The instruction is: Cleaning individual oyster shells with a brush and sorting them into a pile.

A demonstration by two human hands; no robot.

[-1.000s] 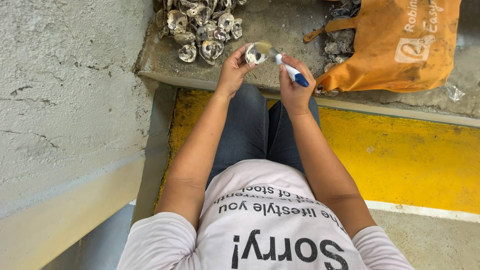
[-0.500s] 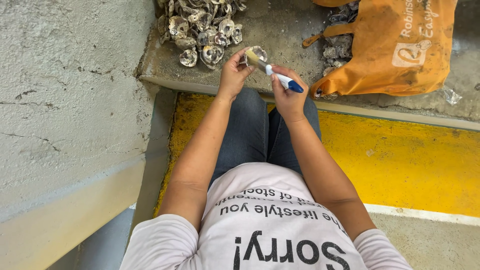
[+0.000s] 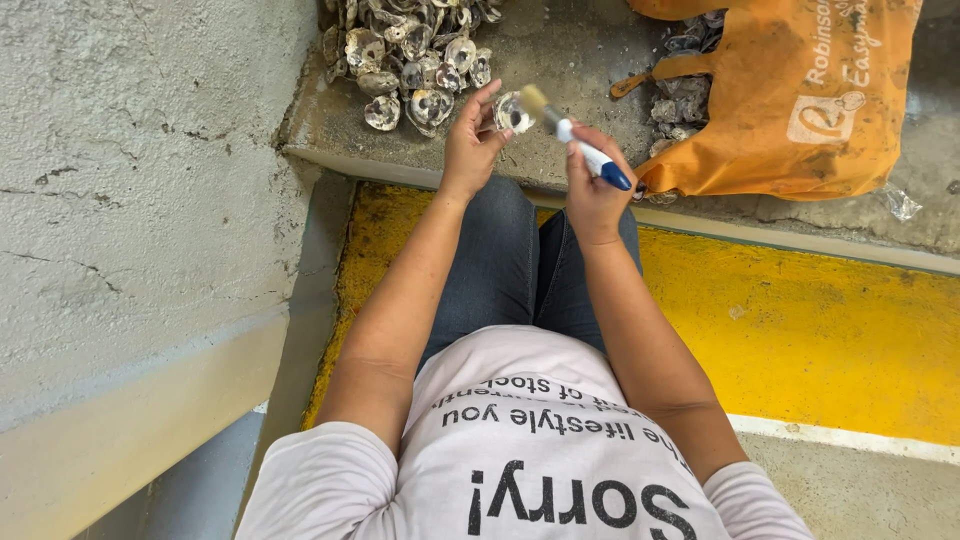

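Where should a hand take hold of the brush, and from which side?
Grip the brush on its white-and-blue handle, coming from the blue rear end at lower right, as the right hand does. The bristle tip points up-left at the shell in the left hand, so that end should probably stay free.

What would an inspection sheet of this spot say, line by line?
Surface: rough concrete ledge, dirty, above a yellow painted floor strip.
Job's things: one oyster shell in the left hand; a small brush with a white and blue handle in the right hand, bristles at the shell.
Clutter: pile of oyster shells on the ledge; orange bag with more shells at its mouth.
Fingers: both hands closed on their things.
Cables: nothing seen.
Surroundings: cracked grey wall at left; white floor line.
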